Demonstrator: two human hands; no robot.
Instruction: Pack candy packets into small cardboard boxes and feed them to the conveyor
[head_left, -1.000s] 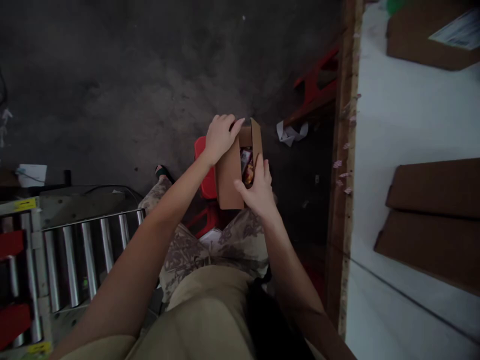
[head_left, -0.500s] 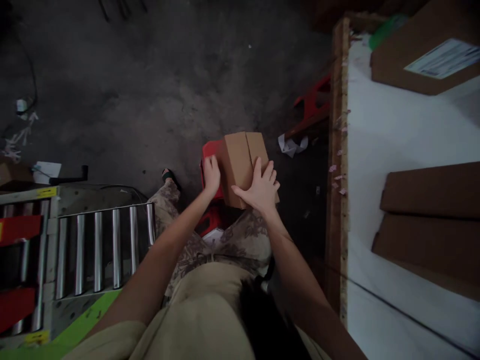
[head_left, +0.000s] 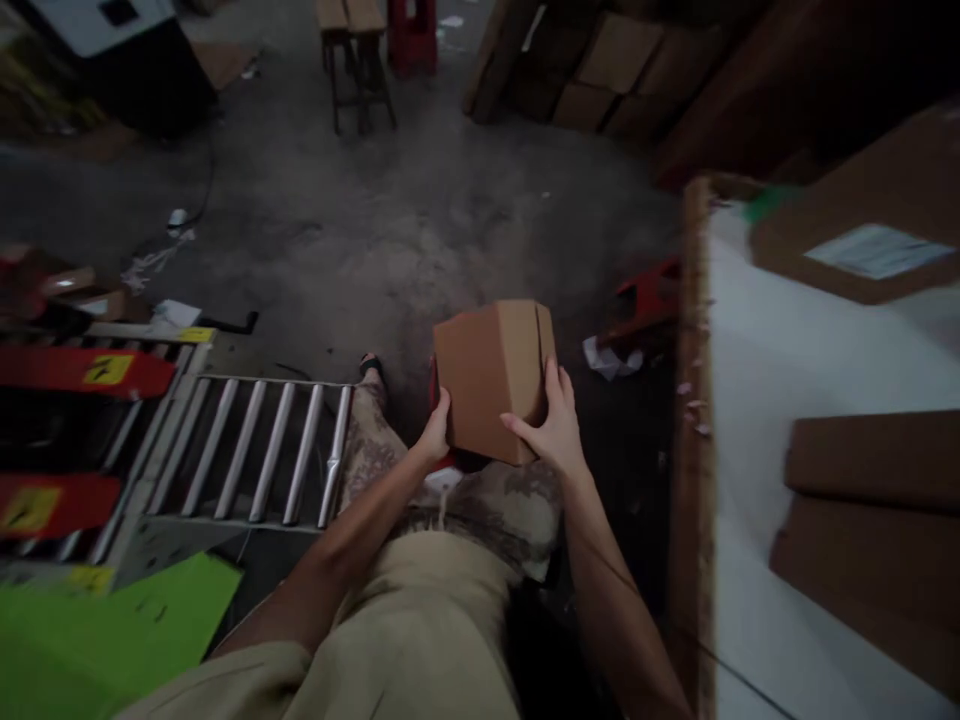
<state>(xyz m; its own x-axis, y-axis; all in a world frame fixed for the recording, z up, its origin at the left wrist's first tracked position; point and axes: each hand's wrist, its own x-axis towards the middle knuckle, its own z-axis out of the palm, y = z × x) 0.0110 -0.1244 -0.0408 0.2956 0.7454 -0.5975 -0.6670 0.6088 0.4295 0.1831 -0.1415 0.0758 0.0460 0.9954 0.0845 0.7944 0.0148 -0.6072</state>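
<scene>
Between my two hands is a brown cardboard box [head_left: 472,380], tilted so that a broad side and its paler seamed face show. My left hand [head_left: 436,428] grips the box's left side, thumb on the near face and the other fingers hidden behind it. On the right edge, my right hand [head_left: 553,420] is wrapped round the box, its thumb across the front. Under the box, a bit of something red peeks out by my legs, mostly covered.
To the left runs a roller conveyor [head_left: 274,450] beside a machine with red guides [head_left: 82,372] and a green panel [head_left: 150,620]. On the right stands a white-topped table [head_left: 750,370] bearing cardboard boxes [head_left: 877,460]. A wooden stool [head_left: 356,60] stands farther off. Crumpled paper [head_left: 611,358] lies on the floor.
My left hand has closed onto the box's left side, and the box has turned and lifted off the red thing below. The view has tipped up, showing more of the floor ahead.
</scene>
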